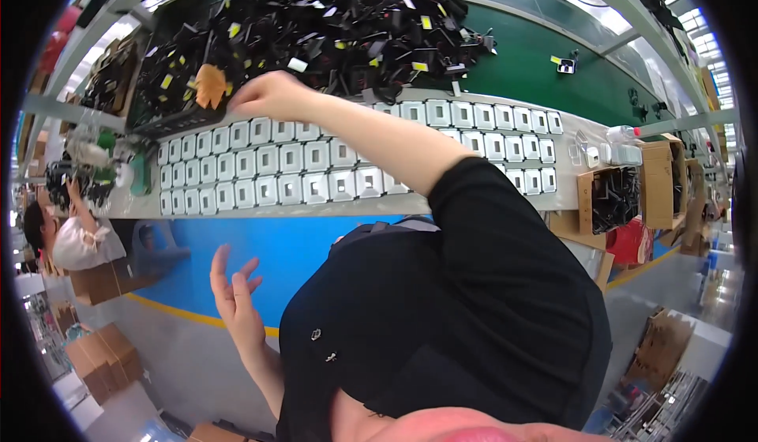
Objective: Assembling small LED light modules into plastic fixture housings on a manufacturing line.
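My right hand (272, 96) reaches across the bench to the left, over the far row of white square housings (260, 131). Its fingers are curled together beside the corner of a black crate (180, 120); whatever they may hold is hidden. Just left of these fingertips lies an orange-brown, crumpled piece (211, 86), perhaps a glove or cloth. Each housing has a small square in its middle, and they stand in three long rows. Low at the left, away from the bench, my left hand (237, 296) is raised with its fingers spread and nothing in them.
Behind the rows, black small devices with cables and yellow labels form a large heap (339, 35). One lone device (565, 65) sits on the green surface. Cardboard boxes (662, 181) stand at the right end. Another person (87, 240) works at the far left.
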A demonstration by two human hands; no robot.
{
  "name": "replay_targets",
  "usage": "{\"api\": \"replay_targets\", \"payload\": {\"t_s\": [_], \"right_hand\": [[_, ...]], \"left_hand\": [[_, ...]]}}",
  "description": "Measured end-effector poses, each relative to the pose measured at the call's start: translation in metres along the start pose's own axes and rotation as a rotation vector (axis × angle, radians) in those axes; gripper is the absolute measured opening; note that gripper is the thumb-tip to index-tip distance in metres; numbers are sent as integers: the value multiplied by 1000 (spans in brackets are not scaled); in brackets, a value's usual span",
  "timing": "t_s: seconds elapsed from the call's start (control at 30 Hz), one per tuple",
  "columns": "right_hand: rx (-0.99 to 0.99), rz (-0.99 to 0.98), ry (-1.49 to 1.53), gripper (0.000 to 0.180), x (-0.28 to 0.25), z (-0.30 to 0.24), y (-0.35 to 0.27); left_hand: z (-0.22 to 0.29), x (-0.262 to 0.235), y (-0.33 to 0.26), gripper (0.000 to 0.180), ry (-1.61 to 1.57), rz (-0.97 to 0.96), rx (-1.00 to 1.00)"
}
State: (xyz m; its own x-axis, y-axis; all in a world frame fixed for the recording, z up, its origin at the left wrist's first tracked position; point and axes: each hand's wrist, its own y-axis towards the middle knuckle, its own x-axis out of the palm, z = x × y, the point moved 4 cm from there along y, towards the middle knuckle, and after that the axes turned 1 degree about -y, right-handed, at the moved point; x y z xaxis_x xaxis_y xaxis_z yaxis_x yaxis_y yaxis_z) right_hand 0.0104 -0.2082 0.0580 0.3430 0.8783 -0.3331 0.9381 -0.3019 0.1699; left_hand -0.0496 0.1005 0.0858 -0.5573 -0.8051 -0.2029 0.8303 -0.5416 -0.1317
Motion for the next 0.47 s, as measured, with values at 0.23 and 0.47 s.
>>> {"api": "replay_targets", "payload": {"t_s": [0.23, 0.47], "right_hand": [[574, 1070, -22, 32, -317, 253, -220], [954, 1129, -219, 50, -425, 372, -270]], "left_hand": [[-4, 63, 5, 36, 63, -111, -159], [14, 130, -12, 35, 142, -117, -252]]}}
